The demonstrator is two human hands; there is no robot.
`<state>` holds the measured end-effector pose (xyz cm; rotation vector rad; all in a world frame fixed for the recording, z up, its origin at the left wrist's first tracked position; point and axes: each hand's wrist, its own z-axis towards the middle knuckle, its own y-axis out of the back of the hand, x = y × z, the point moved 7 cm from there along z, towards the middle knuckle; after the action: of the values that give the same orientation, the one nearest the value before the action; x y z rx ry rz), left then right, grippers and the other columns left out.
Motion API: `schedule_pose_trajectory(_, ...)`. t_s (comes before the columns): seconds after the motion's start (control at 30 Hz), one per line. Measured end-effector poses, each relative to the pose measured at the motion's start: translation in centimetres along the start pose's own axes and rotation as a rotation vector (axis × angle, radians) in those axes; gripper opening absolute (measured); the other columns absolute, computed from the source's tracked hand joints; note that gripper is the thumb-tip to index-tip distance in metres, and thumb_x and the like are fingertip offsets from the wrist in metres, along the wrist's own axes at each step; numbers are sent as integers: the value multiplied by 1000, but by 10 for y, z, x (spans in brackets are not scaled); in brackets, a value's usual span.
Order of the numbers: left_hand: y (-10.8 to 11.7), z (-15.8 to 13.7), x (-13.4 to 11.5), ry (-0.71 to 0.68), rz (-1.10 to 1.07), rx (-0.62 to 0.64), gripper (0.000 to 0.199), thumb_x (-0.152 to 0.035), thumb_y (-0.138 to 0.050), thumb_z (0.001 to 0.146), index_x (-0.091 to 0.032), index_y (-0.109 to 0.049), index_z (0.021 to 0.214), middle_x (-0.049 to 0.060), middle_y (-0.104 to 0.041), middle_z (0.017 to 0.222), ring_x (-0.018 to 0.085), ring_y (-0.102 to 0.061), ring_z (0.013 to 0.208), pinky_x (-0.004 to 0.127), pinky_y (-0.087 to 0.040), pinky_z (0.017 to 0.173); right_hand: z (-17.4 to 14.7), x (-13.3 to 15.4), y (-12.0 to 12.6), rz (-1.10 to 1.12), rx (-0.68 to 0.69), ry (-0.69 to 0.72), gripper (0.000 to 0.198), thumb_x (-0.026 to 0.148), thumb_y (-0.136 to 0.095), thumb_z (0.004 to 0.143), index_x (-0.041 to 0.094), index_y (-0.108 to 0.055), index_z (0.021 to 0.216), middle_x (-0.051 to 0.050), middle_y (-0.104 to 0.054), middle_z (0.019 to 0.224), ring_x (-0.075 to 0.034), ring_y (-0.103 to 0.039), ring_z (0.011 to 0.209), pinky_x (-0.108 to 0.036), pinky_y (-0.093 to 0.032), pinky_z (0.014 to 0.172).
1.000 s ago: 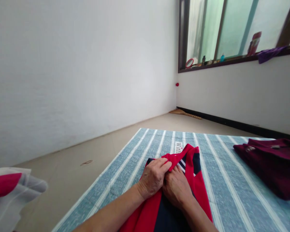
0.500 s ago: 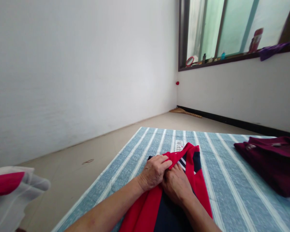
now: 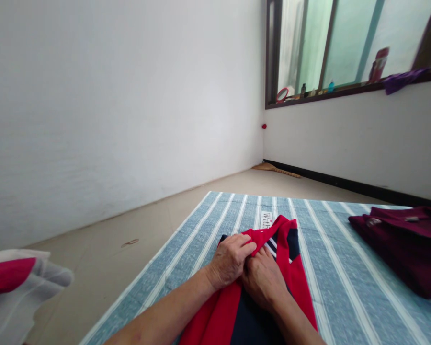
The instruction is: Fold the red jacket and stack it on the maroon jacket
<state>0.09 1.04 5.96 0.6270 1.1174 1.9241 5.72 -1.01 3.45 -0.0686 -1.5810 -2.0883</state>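
Observation:
A red and navy garment point(image 3: 301, 292) with white stripes, which looks like a jacket, lies on a blue-and-white striped cloth point(image 3: 187, 244) in front of me. My left hand point(image 3: 232, 256) grips the red edge near its upper end, fingers curled over the fabric. Right beside it, my right hand point(image 3: 264, 275) is closed on the same garment, its fingertips tucked under the red edge. The two hands touch or nearly touch. My fingertips are partly hidden by the cloth.
A folded maroon garment point(image 3: 402, 249) lies at the right on the striped cloth. White and red fabric point(image 3: 14, 287) shows at the left edge. A broom point(image 3: 276, 169) rests on the floor by the far corner. A flask point(image 3: 379, 64) and a purple cloth point(image 3: 402, 81) are on the windowsill.
The view has tilted very slightly, so everything sits a little lower in the frame. Both hands keep their grip on the jacket in nearly the same place.

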Motion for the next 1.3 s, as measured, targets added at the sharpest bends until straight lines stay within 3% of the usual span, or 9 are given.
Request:
schedule_pose_trajectory(0.2, -2, 0, 1, 26, -41, 20, 22, -15, -45, 88, -20, -65, 98, 7, -67, 101, 19, -60, 100, 31, -46, 91, -1, 0, 0, 15, -4, -4, 41, 26, -36, 95, 11, -60, 124, -16, -63, 121, -28, -52, 116, -40, -30, 105)
schedule_pose_trajectory(0.3, -1, 5, 7, 62, -192, 84, 25, -13, -45, 86, -21, -66, 97, 6, -67, 101, 19, -60, 101, 31, -44, 94, -1, -2, 0, 49, -15, -31, 41, 30, -36, 96, 14, -60, 124, -13, -62, 123, -27, -51, 119, -41, -28, 108)
schedule_pose_trajectory(0.4, 0, 19, 30, 216, -429, 157, 29, -9, -45, 82, -20, -68, 96, 3, -68, 102, 18, -60, 99, 29, -44, 93, -1, -5, -2, 79, -5, -61, 42, 35, -42, 93, 16, -57, 127, -11, -57, 131, -28, -43, 128, -42, -24, 111)
schedule_pose_trajectory(0.53, -3, 46, 75, 385, -528, 189, 31, -3, -48, 76, -18, -69, 94, -1, -70, 95, 15, -63, 91, 25, -46, 86, 0, -9, -7, 68, 42, -82, 45, 39, -43, 92, 14, -57, 128, -12, -51, 138, -30, -33, 136, -43, -23, 112)
schedule_pose_trajectory(0.63, -19, 63, 109, 525, -561, 251, 20, -7, -54, 79, -15, -69, 91, -1, -69, 83, 15, -63, 79, 25, -50, 73, 1, -10, -8, 65, 49, -89, 45, 40, -41, 93, 15, -57, 127, -12, -50, 139, -30, -32, 136, -44, -24, 112)
schedule_pose_trajectory(0.7, -34, 69, 127, 624, -570, 301, 14, -19, -57, 87, -15, -66, 98, 2, -68, 90, 16, -63, 78, 29, -52, 71, 1, -10, -8, 66, 49, -94, 44, 40, -41, 93, 15, -58, 126, -12, -50, 139, -30, -33, 136, -44, -24, 112)
schedule_pose_trajectory(0.8, -57, 70, 142, 758, -565, 381, 27, -34, -57, 91, -15, -59, 111, 6, -62, 109, 19, -62, 90, 37, -54, 77, 1, -10, -8, 68, 64, -99, 44, 40, -41, 93, 15, -57, 126, -13, -49, 139, -30, -32, 136, -45, -24, 112)
schedule_pose_trajectory(0.93, -74, 68, 152, 887, -529, 424, 33, -35, -59, 90, -15, -57, 117, 7, -59, 118, 23, -60, 99, 41, -53, 81, 1, -10, -5, 72, 68, -97, 44, 40, -41, 93, 15, -58, 125, -13, -50, 139, -30, -32, 136, -45, -24, 111)
schedule_pose_trajectory(1.3, -76, 71, 162, 871, -394, 355, 33, -34, -58, 91, -16, -57, 118, 8, -59, 118, 22, -60, 99, 41, -53, 82, 3, -9, -3, 82, 73, -102, 45, 41, -42, 93, 13, -58, 124, -14, -50, 138, -29, -31, 137, -44, -23, 112)
